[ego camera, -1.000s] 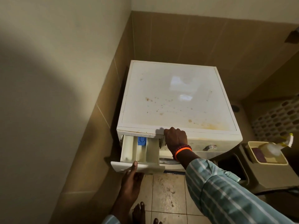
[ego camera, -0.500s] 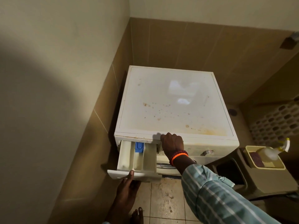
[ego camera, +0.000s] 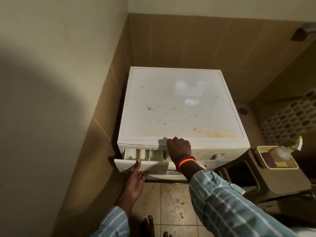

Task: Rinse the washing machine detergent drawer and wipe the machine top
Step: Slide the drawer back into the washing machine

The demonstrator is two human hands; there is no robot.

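A white washing machine (ego camera: 222, 147) stands in the corner; its top (ego camera: 181, 106) carries brown and yellow stains. The detergent drawer (ego camera: 145, 165) sticks partly out at the front left, its pale compartments showing. My left hand (ego camera: 136, 178) holds the drawer's front panel from below, thumb on its upper edge. My right hand (ego camera: 179, 148) presses on the machine's front edge just right of the drawer slot, fingers curled over the rim, with an orange band on the wrist.
The left wall is close to the drawer. Right of the machine a brown stool (ego camera: 266, 183) carries a yellow tub (ego camera: 261, 151) with a spray bottle (ego camera: 289, 148) and sponges. A perforated laundry basket (ego camera: 290, 117) stands behind. Stained floor tiles (ego camera: 174, 202) and my bare toes are below.
The drawer has slid back into the machine; the blue insert seen earlier is now hidden. My left hand moved with the panel. My right hand stayed on the front edge.
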